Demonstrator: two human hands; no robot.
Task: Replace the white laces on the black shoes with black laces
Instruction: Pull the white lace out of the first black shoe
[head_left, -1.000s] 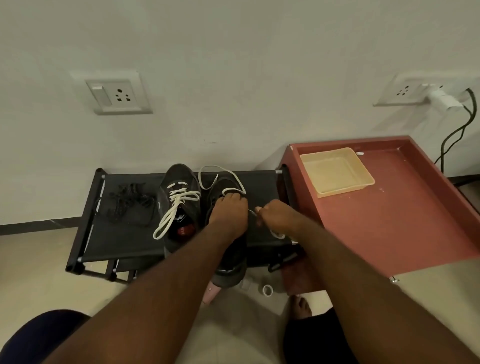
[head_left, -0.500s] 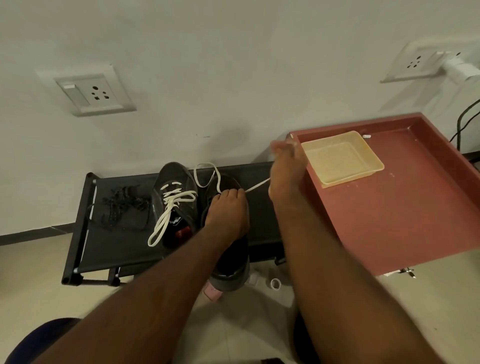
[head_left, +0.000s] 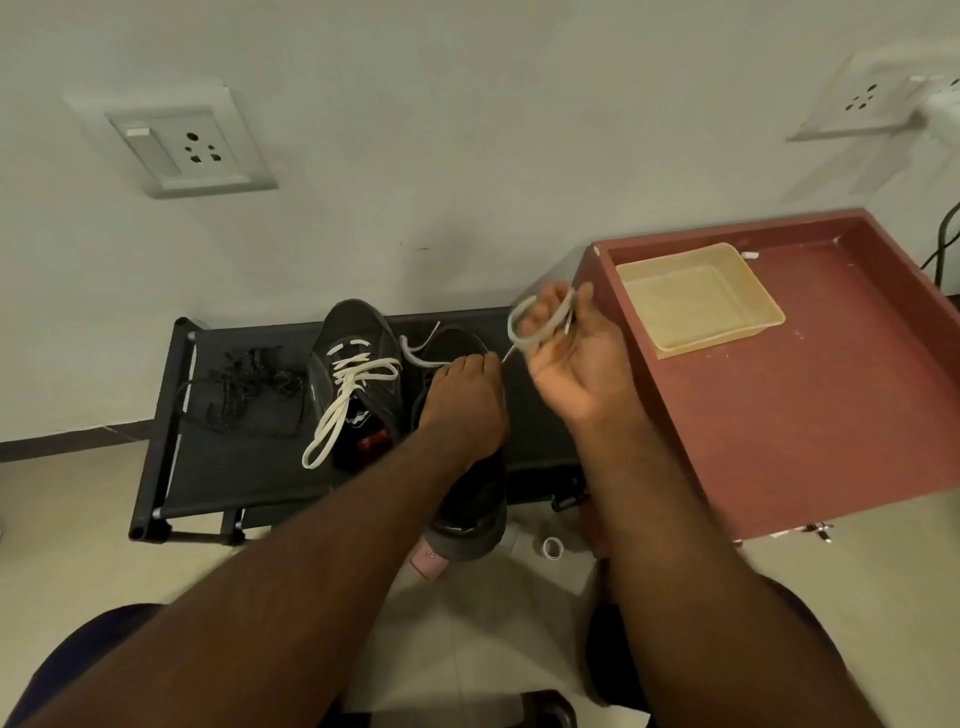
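In the head view, a low black fabric-topped metal rack (head_left: 208, 467) is standing against the wall, and everything is arranged around it. On the middle of the rack, a black low-top shoe (head_left: 358, 358) is lying with its own white lacing (head_left: 348, 395) threaded and its loops trailing towards the rack's front edge. Just to the right of it on the rack, a second black shoe (head_left: 470, 514) is overhanging the front edge, heel outward. The left hand (head_left: 467, 400) is pressing down on this second shoe with its fingers bent over the opening; whether they are clasping anything cannot be told. Above the rack's right end, the right hand (head_left: 571, 358) is clutching a white flat lace (head_left: 527, 325), wound in a loop round its fingers and running taut down to the second shoe. A tangled pile of black laces (head_left: 254, 389) is lying on the rack's left part.
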